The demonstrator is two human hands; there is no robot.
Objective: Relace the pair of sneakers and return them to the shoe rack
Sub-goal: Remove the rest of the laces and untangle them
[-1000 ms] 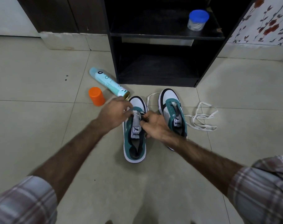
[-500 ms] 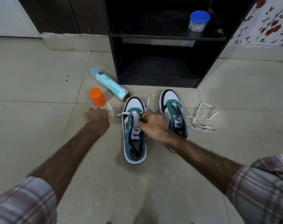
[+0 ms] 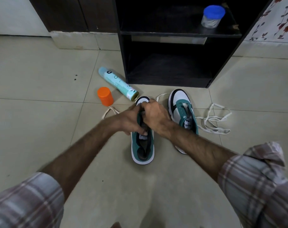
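Note:
Two green, white and black sneakers stand on the tiled floor in front of the black shoe rack (image 3: 164,79). Both my hands are over the lacing area of the left sneaker (image 3: 142,150). My left hand (image 3: 127,120) has its fingers curled at the eyelets, where the white lace (image 3: 109,111) runs under it from the floor. My right hand (image 3: 157,116) pinches the same lace near the toe end; the eyelets are hidden by my fingers. The right sneaker (image 3: 181,104) stands unlaced beside it, with its loose lace (image 3: 214,122) on the floor to its right.
A light blue spray can (image 3: 117,83) lies on the floor left of the rack, with its orange cap (image 3: 105,96) upright beside it. A blue-lidded jar (image 3: 212,16) stands on the rack's upper shelf. The rack's bottom shelf holds nothing.
My left hand, which had pulled the lace out to the left, has come back to the left sneaker and now meets my right hand. The slack lace lies on the floor.

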